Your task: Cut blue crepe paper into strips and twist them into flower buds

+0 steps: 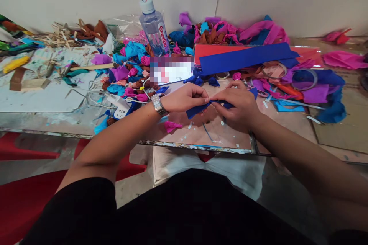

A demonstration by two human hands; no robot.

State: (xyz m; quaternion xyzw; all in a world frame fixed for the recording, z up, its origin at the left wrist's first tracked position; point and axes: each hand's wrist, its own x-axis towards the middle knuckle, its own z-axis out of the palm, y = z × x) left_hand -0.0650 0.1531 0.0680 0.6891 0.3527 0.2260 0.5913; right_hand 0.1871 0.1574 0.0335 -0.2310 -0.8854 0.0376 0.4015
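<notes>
Between my two hands, over the front part of the table, is a dark blue piece of crepe paper (195, 111). My left hand (188, 98), with a metal watch on its wrist, pinches it from the left. From the right, my right hand (237, 103) grips the same piece, its fingertips close to those of the left. A pink scrap (171, 126) lies just below my left hand. Behind the hands are small blue pieces (214, 81) and a long blue strip (247, 58) resting on a red sheet (212, 50).
A water bottle (155, 32) stands behind a lit phone (174, 72). Colourful crumpled paper (135, 49) spreads across the back. A white power strip (120, 109) and cable lie left; tape rings (304, 79) lie right. Red chairs (25, 199) are at the lower left.
</notes>
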